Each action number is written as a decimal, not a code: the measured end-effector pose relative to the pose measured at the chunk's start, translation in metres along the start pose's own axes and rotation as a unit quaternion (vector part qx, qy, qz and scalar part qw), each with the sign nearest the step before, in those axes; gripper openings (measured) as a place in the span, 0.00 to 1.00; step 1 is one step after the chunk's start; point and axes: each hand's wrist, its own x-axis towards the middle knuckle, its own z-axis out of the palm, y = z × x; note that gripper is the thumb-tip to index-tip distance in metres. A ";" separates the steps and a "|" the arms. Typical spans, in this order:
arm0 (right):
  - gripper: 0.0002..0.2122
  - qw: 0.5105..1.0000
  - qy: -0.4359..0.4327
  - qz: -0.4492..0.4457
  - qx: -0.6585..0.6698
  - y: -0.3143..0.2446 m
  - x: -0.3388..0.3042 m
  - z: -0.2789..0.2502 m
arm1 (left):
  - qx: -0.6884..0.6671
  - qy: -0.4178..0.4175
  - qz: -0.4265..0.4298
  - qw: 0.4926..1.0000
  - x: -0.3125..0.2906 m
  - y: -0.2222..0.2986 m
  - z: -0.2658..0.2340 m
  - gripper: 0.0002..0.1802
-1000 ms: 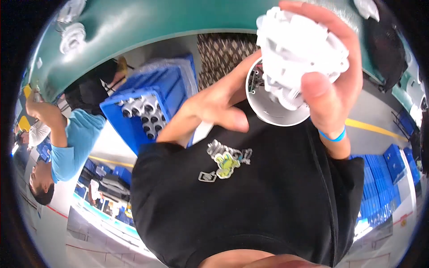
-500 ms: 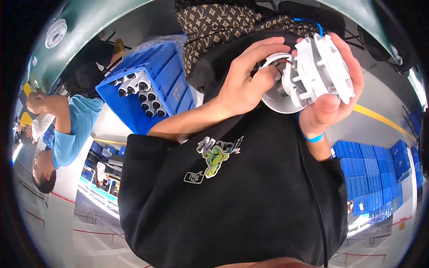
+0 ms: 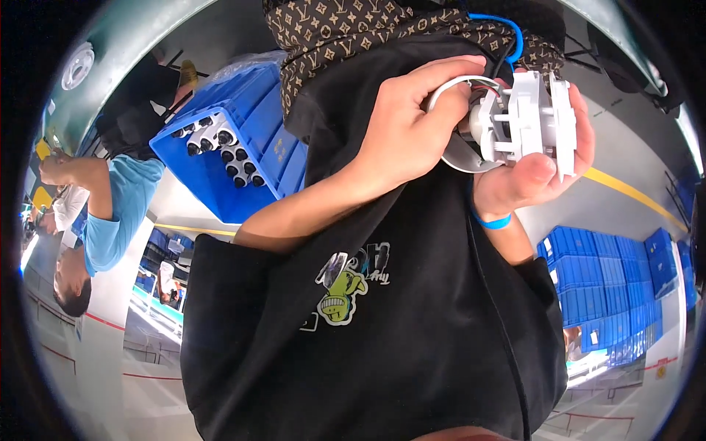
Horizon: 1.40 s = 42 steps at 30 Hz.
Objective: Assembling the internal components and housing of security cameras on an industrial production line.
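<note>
My left hand (image 3: 415, 125) is closed on the rim of a rounded white plastic shell (image 3: 471, 159), its thumb reaching into the opening. Thin wires, one reddish, show inside beside a pale round part that is partly hidden. Against the shell stands a white plastic assembly (image 3: 523, 117) with short posts and a flat disc-like outer plate. My right hand (image 3: 548, 173) is wrapped round this assembly from the right, thumb on its near side and fingers behind. Whether shell and assembly are joined, I cannot tell. A blue band (image 3: 491, 222) circles my right wrist.
A blue crate (image 3: 198, 180) at the left holds several white parts with black tips. Blue crates (image 3: 596, 279) are stacked at the right. A blue cord (image 3: 518, 37) loops beyond my hands. A person in a light-blue shirt (image 3: 132, 187) is at the far left.
The white assembly has turned, so its posts and layered plates show more from the side. My right hand has shifted slightly. My left thumb is still inside the shell.
</note>
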 end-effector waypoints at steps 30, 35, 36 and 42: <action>0.24 0.902 -0.392 0.141 -0.113 -0.028 0.094 -0.038 | 0.369 -0.176 0.252 0.877 0.044 0.027 -0.044 0.45; 0.38 0.823 -0.540 -0.020 -0.174 -0.040 0.108 -0.029 | 0.225 0.003 0.638 0.737 0.082 -0.028 -0.038 0.43; 0.43 0.787 -0.558 -0.074 -0.253 -0.041 0.112 -0.033 | 0.316 0.073 0.674 0.664 0.088 -0.030 -0.038 0.42; 0.44 0.797 -0.447 -0.115 -0.389 -0.062 0.083 -0.036 | 0.372 0.239 0.743 0.503 0.103 -0.024 -0.038 0.42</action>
